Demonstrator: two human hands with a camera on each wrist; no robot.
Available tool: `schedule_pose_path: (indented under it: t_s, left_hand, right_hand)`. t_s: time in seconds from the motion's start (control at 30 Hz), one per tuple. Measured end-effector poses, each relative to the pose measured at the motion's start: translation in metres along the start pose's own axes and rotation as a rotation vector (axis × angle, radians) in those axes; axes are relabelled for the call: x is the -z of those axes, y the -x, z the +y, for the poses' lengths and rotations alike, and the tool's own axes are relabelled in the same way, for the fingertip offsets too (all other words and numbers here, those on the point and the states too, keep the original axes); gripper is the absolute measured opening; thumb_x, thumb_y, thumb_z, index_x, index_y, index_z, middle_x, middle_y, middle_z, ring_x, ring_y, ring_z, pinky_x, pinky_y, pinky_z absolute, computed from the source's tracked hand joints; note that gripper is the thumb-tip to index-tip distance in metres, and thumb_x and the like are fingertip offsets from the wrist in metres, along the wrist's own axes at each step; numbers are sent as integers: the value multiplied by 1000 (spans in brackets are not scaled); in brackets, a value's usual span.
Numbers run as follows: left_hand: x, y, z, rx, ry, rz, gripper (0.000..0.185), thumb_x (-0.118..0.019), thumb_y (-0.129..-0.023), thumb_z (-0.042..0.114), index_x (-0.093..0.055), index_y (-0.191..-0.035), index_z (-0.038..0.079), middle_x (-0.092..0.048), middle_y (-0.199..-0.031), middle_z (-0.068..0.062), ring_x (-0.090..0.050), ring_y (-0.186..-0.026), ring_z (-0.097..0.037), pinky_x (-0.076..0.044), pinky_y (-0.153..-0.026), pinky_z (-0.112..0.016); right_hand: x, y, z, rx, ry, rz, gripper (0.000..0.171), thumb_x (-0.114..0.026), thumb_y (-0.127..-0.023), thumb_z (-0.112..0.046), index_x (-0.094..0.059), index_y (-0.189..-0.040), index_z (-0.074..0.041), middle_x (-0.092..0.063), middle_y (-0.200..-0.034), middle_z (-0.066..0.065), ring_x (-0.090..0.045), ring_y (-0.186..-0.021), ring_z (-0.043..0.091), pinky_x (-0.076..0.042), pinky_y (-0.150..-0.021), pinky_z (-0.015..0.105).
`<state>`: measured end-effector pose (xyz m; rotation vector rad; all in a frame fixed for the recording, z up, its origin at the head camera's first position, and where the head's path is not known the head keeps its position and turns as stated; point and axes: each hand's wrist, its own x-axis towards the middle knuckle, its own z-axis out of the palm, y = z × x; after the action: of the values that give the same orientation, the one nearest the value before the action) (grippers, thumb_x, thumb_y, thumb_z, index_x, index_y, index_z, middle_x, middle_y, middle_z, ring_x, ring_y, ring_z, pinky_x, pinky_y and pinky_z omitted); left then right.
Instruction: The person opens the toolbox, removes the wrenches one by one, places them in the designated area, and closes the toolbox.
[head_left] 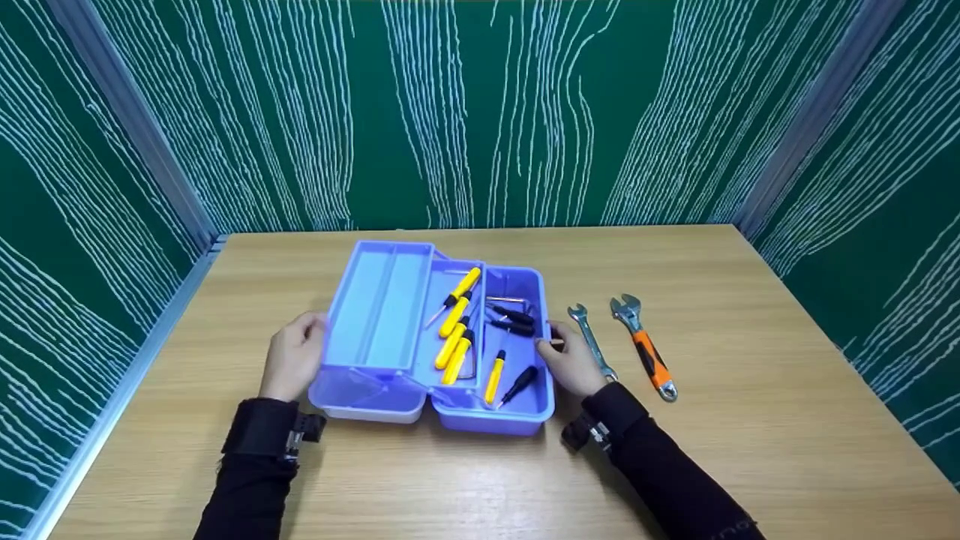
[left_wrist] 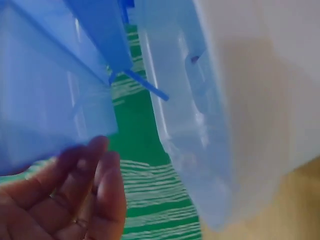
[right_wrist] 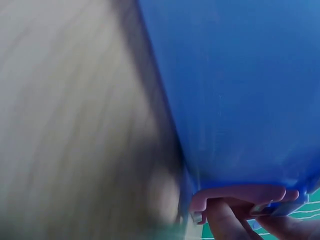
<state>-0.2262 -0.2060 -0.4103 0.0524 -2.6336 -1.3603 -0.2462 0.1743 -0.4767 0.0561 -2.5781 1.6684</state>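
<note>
A blue-purple plastic toolbox (head_left: 491, 427) stands unfolded on the table, its raised divided tray (head_left: 375, 304) on the left. My left hand (head_left: 292, 356) pinches that tray's left edge; in the left wrist view its fingertips (left_wrist: 100, 145) meet the tray's lower edge. At the box's right wall, my right hand (head_left: 574, 364) grips the side, and in the right wrist view its fingers (right_wrist: 225, 220) curl at a pinkish strip (right_wrist: 245, 192) on the box. Several yellow-handled screwdrivers (head_left: 454, 345) lie in the inner tray. Black-handled screwdrivers (head_left: 517, 386) and a yellow one (head_left: 495, 375) lie in the right compartment.
An open-end wrench (head_left: 589, 334) lies just right of the box, partly behind my right hand. Farther right is an adjustable wrench (head_left: 649, 352) with an orange and black handle. Green panels with white lines (head_left: 517, 112) border the wooden table (head_left: 772, 390).
</note>
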Motion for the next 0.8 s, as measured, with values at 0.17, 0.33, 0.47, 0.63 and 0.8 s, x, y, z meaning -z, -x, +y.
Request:
schedule_pose_path:
  t_s: [0.17,0.33,0.47,0.63,0.8]
  left_hand:
    - [4,-3,-14,52,87,18,43,-36,-107,27,-61,-124,-3,-64,-122,-26,-61,-112,-37,-45,-101,-47]
    - [2,-4,-31,68,2,-76,41,-37,-104,16,-52,-132,-10,-56,-130,-32,-53,-122,-44,-40,-107,-53]
    - [-4,3,-44,-11,-102,-196,39,-43,-95,3,-53,-126,-17,-59,-123,-36,-56,-116,-49,-42,-105,-56]
    - [-13,9,-50,-92,-103,-216,34,-54,-90,2,-61,-118,-15,-66,-112,-34,-64,-104,-45,-48,-99,-55]
    - [-16,10,-48,-107,-107,-195,34,-52,-89,0,-61,-118,-16,-65,-112,-35,-64,-103,-46,-48,-98,-55]
  right_hand:
    - [0,0,1,5,5,22,41,-55,-94,-7,-52,-132,10,-61,-122,28,-64,-106,36,-56,-87,40]
    - [-1,0,1,-1,12,20,42,-56,-95,-8,-52,-133,8,-61,-122,27,-64,-106,36,-56,-88,41]
    - [-1,2,0,13,-2,13,41,-56,-95,-8,-53,-132,8,-60,-123,27,-64,-107,36,-56,-88,43]
    - [-1,2,0,10,-11,7,41,-55,-95,-9,-52,-133,8,-60,-124,28,-64,-107,37,-57,-88,43]
    - [-1,1,0,1,13,21,41,-55,-95,-9,-53,-132,8,-60,-122,27,-65,-105,36,-57,-87,41]
